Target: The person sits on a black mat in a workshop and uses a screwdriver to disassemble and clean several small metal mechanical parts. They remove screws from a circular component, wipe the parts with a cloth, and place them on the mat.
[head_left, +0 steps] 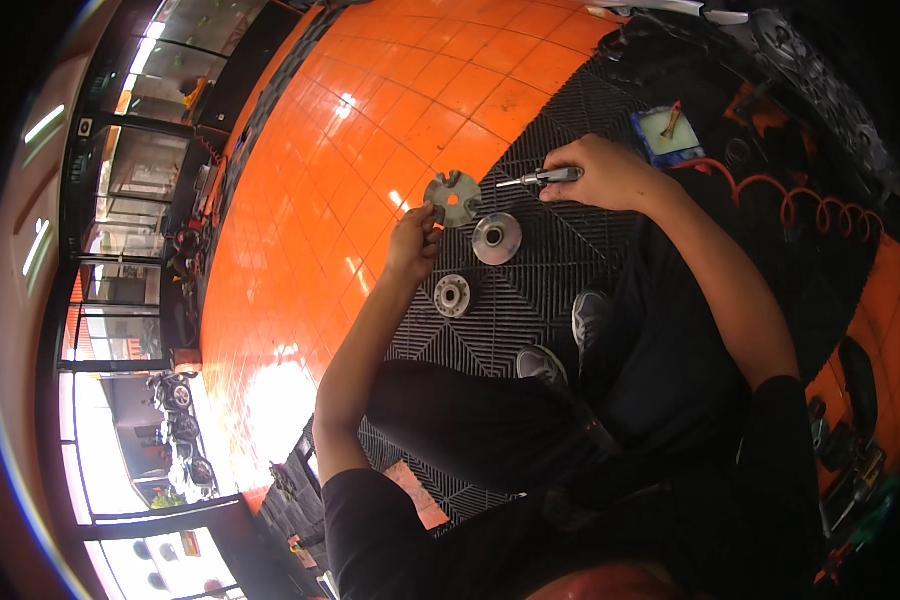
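Observation:
My left hand (415, 243) pinches the lower edge of a round metal plate (459, 204) with notches in its rim and a hole in the middle. It is held up off the mat. In my right hand (605, 172) is an air blow gun (542, 177), its thin nozzle pointing left at the plate, a short gap away. Below the plate a shiny metal disc with a central collar (510, 240) lies on the black ribbed mat (540, 300). Nearer to me is a smaller round metal part (452, 296) with a hole in its centre.
A red coiled air hose (790, 205) runs off to the right from near my right wrist. Beyond that wrist sits a blue-edged tray (660, 125) with a brush (673, 118) in it. My shoes (590, 318) rest on the mat. Orange tiles (310, 190) stretch away to the left.

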{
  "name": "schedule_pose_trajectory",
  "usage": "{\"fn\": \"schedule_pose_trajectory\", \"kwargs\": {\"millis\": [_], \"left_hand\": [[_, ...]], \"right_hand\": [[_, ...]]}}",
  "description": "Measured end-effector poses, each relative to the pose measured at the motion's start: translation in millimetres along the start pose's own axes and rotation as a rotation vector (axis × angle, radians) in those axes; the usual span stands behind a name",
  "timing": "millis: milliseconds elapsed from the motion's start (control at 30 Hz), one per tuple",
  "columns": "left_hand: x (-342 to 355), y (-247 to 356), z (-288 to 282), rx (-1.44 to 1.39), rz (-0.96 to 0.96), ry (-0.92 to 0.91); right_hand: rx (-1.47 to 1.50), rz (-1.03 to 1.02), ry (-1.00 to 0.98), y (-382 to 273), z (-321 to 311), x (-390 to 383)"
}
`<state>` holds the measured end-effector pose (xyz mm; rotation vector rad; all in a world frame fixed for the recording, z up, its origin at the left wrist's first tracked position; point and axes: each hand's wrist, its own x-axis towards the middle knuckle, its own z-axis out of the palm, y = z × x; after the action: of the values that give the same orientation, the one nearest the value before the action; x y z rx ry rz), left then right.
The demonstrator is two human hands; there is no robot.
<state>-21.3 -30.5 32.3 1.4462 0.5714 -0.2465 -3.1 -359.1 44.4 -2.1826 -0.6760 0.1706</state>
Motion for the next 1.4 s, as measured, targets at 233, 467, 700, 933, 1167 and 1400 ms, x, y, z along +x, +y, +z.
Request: {"fn": "schedule_pose_trajectory", "kwargs": {"millis": [233, 467, 700, 933, 1167, 1400], "left_hand": [[-30, 16, 27, -0.102, 0.014, -0.165], [-39, 19, 38, -0.181, -0.01, -0.191], [-31, 20, 41, -0.256, -0.013, -0.236], [-32, 21, 54, -0.253, -0.042, -0.265], [-39, 20, 65, -0.215, -0.068, -0.381], [-40, 13, 61, -0.166, -0.087, -0.516]], "right_hand": [[0.203, -0.11, 0.196, 9, 10, 12], [-0.087, 0.015, 0.201, 31, 9, 18], [-0.294, 0.181, -0.346, 74, 29, 21], [0.35, 0.058, -0.209, 19, 19, 19], [0.633, -0.189, -0.002, -3, 7, 13], [0.459, -0.27, 0.068, -9, 6, 3]]}}
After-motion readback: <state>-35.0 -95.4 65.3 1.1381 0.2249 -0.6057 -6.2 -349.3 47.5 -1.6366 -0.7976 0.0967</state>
